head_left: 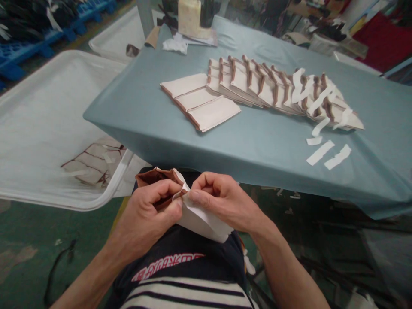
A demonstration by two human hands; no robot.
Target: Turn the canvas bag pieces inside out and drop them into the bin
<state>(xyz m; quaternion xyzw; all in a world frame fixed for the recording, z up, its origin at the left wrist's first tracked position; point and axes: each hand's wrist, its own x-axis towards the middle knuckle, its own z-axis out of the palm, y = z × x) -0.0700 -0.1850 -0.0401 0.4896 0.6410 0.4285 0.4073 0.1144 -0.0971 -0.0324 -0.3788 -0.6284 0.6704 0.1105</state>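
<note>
Over my lap I hold a white sewn panel with brown edging (206, 221), its brown inner side showing at the upper left. My left hand (154, 212) pinches its brown edge between thumb and forefinger. Close beside it, my right hand (222, 197) pinches the same edge; the fingertips of both hands nearly meet. Whether a small strip is also between the right fingers I cannot tell. On the table ahead lies a flat panel of the same kind (199, 103), and to its right a fanned row of several similar panels (257, 83).
A blue-grey cloth covers the table (273, 146). White strips (321, 152) lie on the row's right end and beside it. At the left stands a large white bin (38, 141) with finished-looking panels (95, 161) inside. A pale container (189, 17) stands at the table's far edge.
</note>
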